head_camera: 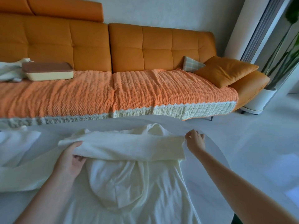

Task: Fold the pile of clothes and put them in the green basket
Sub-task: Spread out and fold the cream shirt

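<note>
White counter nearest us carries a cream hooded top laid flat, with one sleeve folded across it. We record the left hand with its grip closed round the sleeve's left part and the right hand pinching the cuff end. Beyond stands an orange sofa.

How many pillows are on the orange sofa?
2. An orange pillow lies at the right end of the sofa; a small checked pillow peeks out behind it. More may be out of view.
</note>
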A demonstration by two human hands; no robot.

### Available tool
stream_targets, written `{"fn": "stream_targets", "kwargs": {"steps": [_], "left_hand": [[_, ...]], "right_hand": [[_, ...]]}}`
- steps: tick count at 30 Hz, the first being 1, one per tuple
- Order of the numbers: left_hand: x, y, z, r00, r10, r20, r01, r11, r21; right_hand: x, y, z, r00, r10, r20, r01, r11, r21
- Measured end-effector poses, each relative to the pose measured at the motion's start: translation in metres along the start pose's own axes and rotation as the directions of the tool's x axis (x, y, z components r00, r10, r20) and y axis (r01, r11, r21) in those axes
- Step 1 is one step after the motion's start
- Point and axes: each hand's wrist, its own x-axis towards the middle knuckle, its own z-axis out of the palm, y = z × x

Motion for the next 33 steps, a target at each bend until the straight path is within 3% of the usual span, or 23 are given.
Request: {"fn": "stream_targets", "kwargs": {"steps": [4, 6, 8, 10, 15, 16, 18, 20, 23, 27, 31, 33], "left_hand": [[0.008, 0.003, -0.013, 0.992, 0.095, -0.077, -0.089, 0.992, 0.086], [0.010, 0.001, -0.018, 0.977, 0.171, -0.129, -0.144, 0.971, 0.193], [0.012, -0.002, -0.024, 0.952, 0.257, -0.169, -0.199, 0.934, 0.298], [0.012, -0.008, -0.028, 0.919, 0.367, -0.141, -0.269, 0.849, 0.455], [0.006, -0.007, -0.038, 0.853, 0.518, 0.056, -0.379, 0.544, 0.748], [0.004, -0.006, -0.040, 0.827, 0.550, 0.120, -0.391, 0.408, 0.825], [0.007, -0.006, -0.043, 0.738, 0.597, 0.316, -0.402, 0.012, 0.916], [0.004, -0.009, -0.037, 0.709, 0.501, 0.496, -0.474, -0.181, 0.862], [0.008, -0.029, -0.036, 0.752, 0.190, 0.632, -0.549, -0.351, 0.759], [0.023, -0.043, -0.053, 0.819, -0.047, 0.571, -0.516, -0.494, 0.700], [0.024, -0.042, -0.050, 0.796, -0.001, 0.605, -0.518, -0.520, 0.680], [0.015, -0.037, -0.043, 0.791, 0.071, 0.607, -0.541, -0.381, 0.749]], "right_hand": [[-0.033, -0.034, -0.003, 0.947, -0.320, 0.022, 0.313, 0.936, 0.159], [-0.054, -0.046, 0.001, 0.813, -0.505, 0.289, 0.510, 0.858, 0.064], [-0.070, -0.041, 0.006, 0.656, -0.516, 0.551, 0.677, 0.724, -0.129], [-0.068, -0.025, 0.007, 0.650, -0.494, 0.578, 0.696, 0.693, -0.190], [-0.055, -0.016, -0.005, 0.626, -0.476, 0.618, 0.697, 0.696, -0.170], [-0.057, -0.020, -0.007, 0.619, -0.470, 0.629, 0.703, 0.689, -0.178], [-0.064, -0.032, -0.008, 0.623, -0.474, 0.622, 0.703, 0.688, -0.180], [-0.073, -0.054, -0.006, 0.642, -0.518, 0.566, 0.685, 0.719, -0.120], [-0.086, -0.080, 0.011, 0.660, -0.543, 0.518, 0.650, 0.759, -0.032], [-0.094, -0.070, 0.043, 0.695, -0.458, 0.554, 0.618, 0.774, -0.135], [-0.093, -0.066, 0.047, 0.707, -0.428, 0.563, 0.579, 0.807, -0.114], [-0.092, -0.069, 0.046, 0.708, -0.419, 0.568, 0.571, 0.814, -0.111]]}}
